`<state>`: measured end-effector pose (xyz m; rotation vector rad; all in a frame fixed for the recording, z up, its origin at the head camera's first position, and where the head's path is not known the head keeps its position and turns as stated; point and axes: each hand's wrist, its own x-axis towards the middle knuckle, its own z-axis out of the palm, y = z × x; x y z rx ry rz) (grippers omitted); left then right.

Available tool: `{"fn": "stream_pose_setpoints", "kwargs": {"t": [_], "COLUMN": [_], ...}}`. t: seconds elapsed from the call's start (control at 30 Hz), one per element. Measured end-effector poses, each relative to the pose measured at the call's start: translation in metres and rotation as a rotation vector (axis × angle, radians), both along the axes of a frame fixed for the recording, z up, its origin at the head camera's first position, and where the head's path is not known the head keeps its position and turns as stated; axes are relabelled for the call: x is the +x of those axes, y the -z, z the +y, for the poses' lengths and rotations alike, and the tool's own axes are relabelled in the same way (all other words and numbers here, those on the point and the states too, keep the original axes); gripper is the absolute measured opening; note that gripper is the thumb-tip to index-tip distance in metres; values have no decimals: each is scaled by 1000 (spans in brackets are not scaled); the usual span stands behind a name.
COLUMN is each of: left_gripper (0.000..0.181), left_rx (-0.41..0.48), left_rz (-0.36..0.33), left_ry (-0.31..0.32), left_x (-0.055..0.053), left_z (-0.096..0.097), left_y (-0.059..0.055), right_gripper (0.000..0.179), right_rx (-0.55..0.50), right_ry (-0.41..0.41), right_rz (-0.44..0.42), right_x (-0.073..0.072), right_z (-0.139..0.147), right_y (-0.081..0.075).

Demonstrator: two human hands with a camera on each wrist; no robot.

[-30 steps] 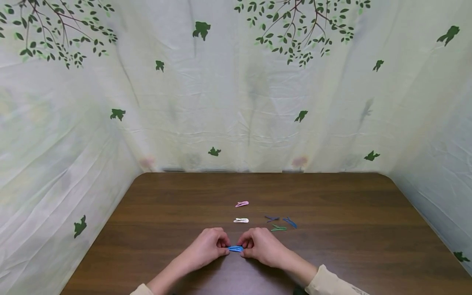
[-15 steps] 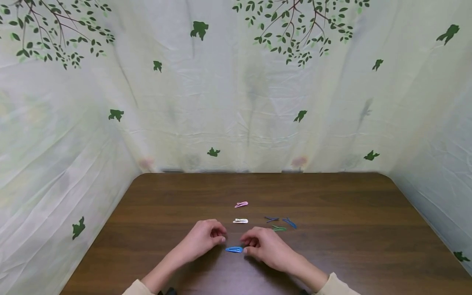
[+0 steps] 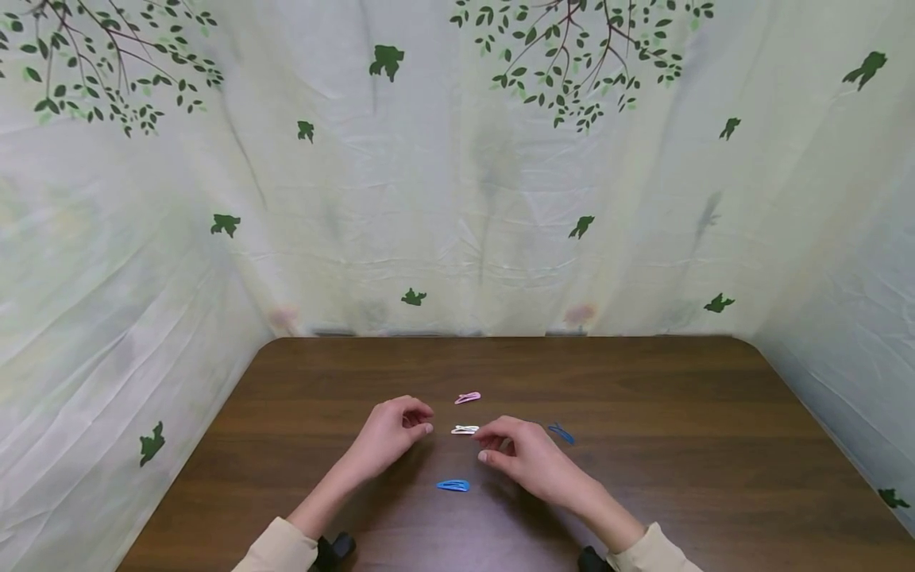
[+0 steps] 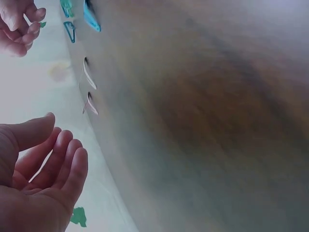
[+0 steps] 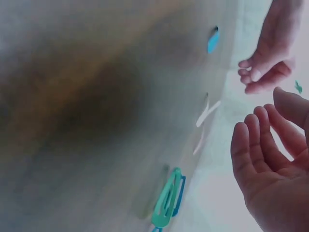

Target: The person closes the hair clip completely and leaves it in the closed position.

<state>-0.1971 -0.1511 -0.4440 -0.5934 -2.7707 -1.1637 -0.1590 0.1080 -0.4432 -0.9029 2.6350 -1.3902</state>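
Observation:
A light blue snap hair clip lies flat near the front of the table, both hands away from it. Beyond it lie a white hair clip and a pink hair clip, their prongs spread apart in the right wrist view. My left hand, fingers loosely bent, hovers left of the white clip and holds nothing. My right hand hangs with relaxed fingers; its fingertips overlap the white clip's right end in the head view. A green hair clip shows in the right wrist view; my right hand hides it from the head camera.
A darker blue hair clip lies just beyond my right hand. The brown wooden table ends at a leaf-printed cloth hung around its back and sides.
Both hands were pinching the light blue clip's ends. They have released it and moved forward, toward the white clip. The right hand now covers the green and dark clips in the head view.

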Motion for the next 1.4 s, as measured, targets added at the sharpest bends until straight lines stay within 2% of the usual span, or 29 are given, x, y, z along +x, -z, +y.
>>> {"fn": "stream_pose_setpoints", "kwargs": {"t": [0.27,0.63,0.9,1.17,1.4], "left_gripper": [15,16,18,17,13], "left_rx": [38,38,47,57,28], "left_rz": [14,-36,-103,-136,-164], "left_ry": [-37,-60,-66,2,31], "left_x": [-16,-39,-49,-61,-69], "left_z": [5,6,5,12,14], "left_y": [0,8,11,17,23], "right_gripper": [23,24,22,21,20], "right_rx": [-45,-40,32,159,198], "right_ry": [64,150,98,65,28], "right_rz": [25,15,-31,-55,-118], "right_x": [-15,-45,-71,-96,-111], "right_z": [-1,0,2,1,-7], "right_y": [-8,-12,-10,-5,3]}}
